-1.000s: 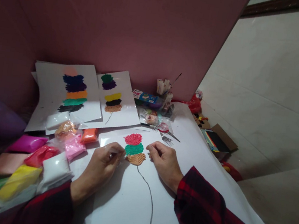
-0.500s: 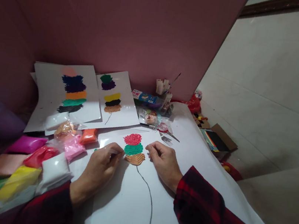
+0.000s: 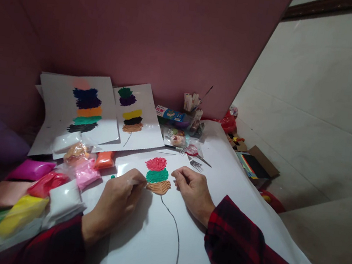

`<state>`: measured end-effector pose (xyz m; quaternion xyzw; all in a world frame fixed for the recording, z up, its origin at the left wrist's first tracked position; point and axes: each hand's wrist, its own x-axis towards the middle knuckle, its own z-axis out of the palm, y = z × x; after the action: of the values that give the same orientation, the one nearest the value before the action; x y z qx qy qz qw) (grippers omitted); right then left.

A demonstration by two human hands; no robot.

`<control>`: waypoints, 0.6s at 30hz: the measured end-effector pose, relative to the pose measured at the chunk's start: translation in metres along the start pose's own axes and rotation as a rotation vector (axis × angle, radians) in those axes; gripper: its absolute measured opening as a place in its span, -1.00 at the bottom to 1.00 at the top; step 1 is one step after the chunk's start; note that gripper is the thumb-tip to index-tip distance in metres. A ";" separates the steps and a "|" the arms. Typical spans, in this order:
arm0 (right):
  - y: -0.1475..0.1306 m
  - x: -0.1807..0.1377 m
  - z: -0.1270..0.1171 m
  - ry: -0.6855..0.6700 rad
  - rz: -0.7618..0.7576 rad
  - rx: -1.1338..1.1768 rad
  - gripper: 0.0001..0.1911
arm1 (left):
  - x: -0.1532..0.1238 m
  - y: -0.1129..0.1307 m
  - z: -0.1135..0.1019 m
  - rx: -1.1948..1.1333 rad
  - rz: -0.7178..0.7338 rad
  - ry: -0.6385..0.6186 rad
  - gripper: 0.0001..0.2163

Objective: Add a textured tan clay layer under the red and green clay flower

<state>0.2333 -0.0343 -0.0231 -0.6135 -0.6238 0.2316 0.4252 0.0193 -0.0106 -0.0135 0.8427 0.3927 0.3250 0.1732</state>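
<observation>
On a white sheet of paper (image 3: 141, 241) lie three clay bands, one above the other: red clay (image 3: 155, 164), green clay (image 3: 157, 175) and ridged brown clay (image 3: 159, 187). From the brown band a thin dark line (image 3: 175, 222) runs down the sheet. My left hand (image 3: 121, 196) is closed on a small translucent plastic tool (image 3: 135, 182), just left of the brown clay; its tip is hard to make out. My right hand (image 3: 192, 189) rests on the paper to the right of the bands, thumb and forefinger pinched near the green clay. Whatever it may hold is hidden.
Bagged clay packets (image 3: 66, 199) in several colours lie at the left. Behind stand sheets with coloured clay bands (image 3: 106, 132). A fork (image 3: 196, 165), scissors (image 3: 203, 159) and small bags (image 3: 178, 139) lie beyond my right hand. An open cardboard box (image 3: 266, 161) sits past the table edge.
My left hand has turned slightly and its fingers have shifted, so more of the translucent tool shows. My right hand and the clay bands look the same.
</observation>
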 end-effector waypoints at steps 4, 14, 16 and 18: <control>0.001 0.000 0.001 0.000 0.000 -0.001 -0.74 | 0.000 0.001 -0.001 0.074 0.043 -0.008 -0.86; 0.001 0.000 0.002 0.007 -0.010 -0.004 -0.73 | -0.002 0.004 -0.004 0.234 0.120 0.002 -0.84; 0.001 0.000 0.002 0.006 -0.006 -0.005 -0.74 | -0.002 0.003 -0.004 0.243 0.135 0.005 -0.84; 0.001 0.000 0.002 0.007 -0.006 -0.003 -0.74 | -0.002 0.003 -0.004 0.244 0.143 0.019 -0.85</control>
<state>0.2326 -0.0339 -0.0250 -0.6131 -0.6244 0.2273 0.4273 0.0171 -0.0132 -0.0098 0.8804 0.3696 0.2942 0.0423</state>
